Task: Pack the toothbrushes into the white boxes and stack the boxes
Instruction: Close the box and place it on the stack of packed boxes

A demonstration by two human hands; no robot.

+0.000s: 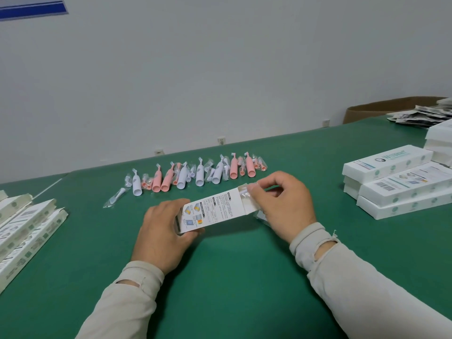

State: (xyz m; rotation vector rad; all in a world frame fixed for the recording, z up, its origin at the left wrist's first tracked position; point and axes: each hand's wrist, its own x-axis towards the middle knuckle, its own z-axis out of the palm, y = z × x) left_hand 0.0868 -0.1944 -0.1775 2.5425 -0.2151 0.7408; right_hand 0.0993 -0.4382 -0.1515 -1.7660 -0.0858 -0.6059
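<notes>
Box in hand: white cardboard box [215, 211], long and rectangular, printed with small text and coloured diagrams; it lies just above the tabletop [232, 277] at centre, far end flap open.
Left grip: my left hand [162, 231] clasps the box's near end, fingers curled around it.
Right grip: my right hand [281, 204] pinches a clear crinkled plastic sleeve [247, 189] at the box's open mouth; what it contains I cannot tell.
Toothbrushes: a row of pink and white toothbrush handles [195, 176], smooth, tubular, with small bagged brush heads between them, lies beyond the box.
Stacked boxes: closed white boxes [401, 184], piled at right.
Flat cartons: unfilled cartons [27, 231] lie side by side at left.
Surface: green, matte, felt-like.
Room: plain pale wall [220, 69] with sockets low down; brown cardboard carton [367, 111] at far right.
</notes>
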